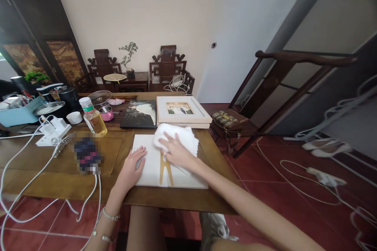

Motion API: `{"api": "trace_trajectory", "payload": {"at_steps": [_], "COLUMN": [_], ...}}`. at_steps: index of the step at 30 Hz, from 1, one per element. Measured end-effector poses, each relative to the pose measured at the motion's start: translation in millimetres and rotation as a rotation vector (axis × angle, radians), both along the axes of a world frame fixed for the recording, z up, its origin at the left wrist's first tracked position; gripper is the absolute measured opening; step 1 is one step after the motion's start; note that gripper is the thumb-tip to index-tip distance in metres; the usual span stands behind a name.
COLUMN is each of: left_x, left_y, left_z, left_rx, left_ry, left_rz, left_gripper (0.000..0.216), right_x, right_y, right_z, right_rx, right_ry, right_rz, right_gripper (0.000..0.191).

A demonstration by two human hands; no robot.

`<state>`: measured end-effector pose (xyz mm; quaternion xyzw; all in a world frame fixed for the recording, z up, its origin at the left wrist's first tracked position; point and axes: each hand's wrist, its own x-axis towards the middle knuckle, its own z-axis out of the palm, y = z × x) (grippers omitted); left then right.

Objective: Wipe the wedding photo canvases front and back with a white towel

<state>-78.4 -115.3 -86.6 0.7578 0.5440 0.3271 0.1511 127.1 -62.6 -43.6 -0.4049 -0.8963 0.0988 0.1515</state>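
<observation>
A white panel (147, 170) with a tan, forked figure (166, 170) printed on it lies flat on the wooden table near its front edge. My left hand (134, 166) rests on the panel's left edge, fingers laid out and holding nothing. A white cloth (188, 137) with a scalloped border is bunched on the panel's far part. Over it, my right hand (173, 151) presses down with bent, partly spread fingers gripping the cloth. The hand and cloth hide much of the panel's upper right.
Behind the panel lie a dark picture (138, 114) and a framed photo (179, 110). To the left stand an oil bottle (93, 117), a pink cup (106, 113) and a power strip (54, 133) with trailing cables. A wooden chair (271, 82) stands at right.
</observation>
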Motion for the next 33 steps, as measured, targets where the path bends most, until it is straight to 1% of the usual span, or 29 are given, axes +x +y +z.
{"api": "trace_trajectory", "payload": {"at_steps": [3, 7, 9, 10, 12, 15, 18, 20, 21, 23, 25, 28, 30, 32, 33], "left_x": [0, 0, 0, 0, 0, 0, 0, 0, 0, 0, 0, 1, 2, 2, 2], "left_y": [0, 1, 1, 1, 1, 2, 2, 1, 1, 0, 0, 0, 0, 1, 1], "left_z": [-1.1, -0.8, -0.4, -0.4, -1.0, -2.3, -2.2, -1.3, -0.8, 0.0, 0.6, 1.5, 2.2, 2.6, 2.7], "left_rx": [0.008, 0.014, 0.011, 0.011, 0.016, 0.02, 0.017, 0.018, 0.018, 0.016, 0.013, 0.008, 0.008, 0.012, 0.013], "left_ry": [-0.006, -0.003, 0.004, 0.007, 0.007, 0.004, 0.001, -0.003, -0.006, -0.013, -0.016, -0.013, -0.009, -0.007, -0.006], "left_rz": [-0.003, -0.013, -0.013, -0.011, -0.003, 0.0, 0.0, -0.002, -0.003, -0.002, -0.003, -0.005, -0.005, -0.003, -0.002], "left_gripper": [0.032, 0.034, 0.035, 0.035, 0.035, 0.034, 0.033, 0.033, 0.033, 0.034, 0.035, 0.035, 0.035, 0.035, 0.035], "right_x": [-5, 14, 23, 27, 29, 22, 10, 1, -2, -6, -5, 5, 14, 21, 23], "right_y": [-29, -77, -91, -93, -87, -56, -17, -1, 2, -5, -24, -61, -77, -80, -77], "right_z": [-9.2, -14.5, -12.7, -10.9, -6.6, -0.9, 0.8, -0.7, -2.2, -5.7, -8.0, -4.8, 1.6, 8.4, 10.9], "right_rx": [0.074, 0.111, 0.11, 0.098, 0.059, 0.027, 0.064, 0.088, 0.096, 0.102, 0.091, 0.061, 0.051, 0.039, 0.036], "right_ry": [-0.065, -0.068, -0.06, -0.065, -0.084, -0.104, -0.095, -0.091, -0.092, -0.106, -0.132, -0.152, -0.132, -0.104, -0.091], "right_rz": [0.126, 0.3, 0.37, 0.382, 0.345, 0.223, 0.123, 0.083, 0.069, 0.064, 0.098, 0.231, 0.348, 0.406, 0.398], "right_gripper": [0.034, 0.032, 0.029, 0.028, 0.028, 0.029, 0.03, 0.031, 0.031, 0.031, 0.031, 0.031, 0.029, 0.027, 0.026]}}
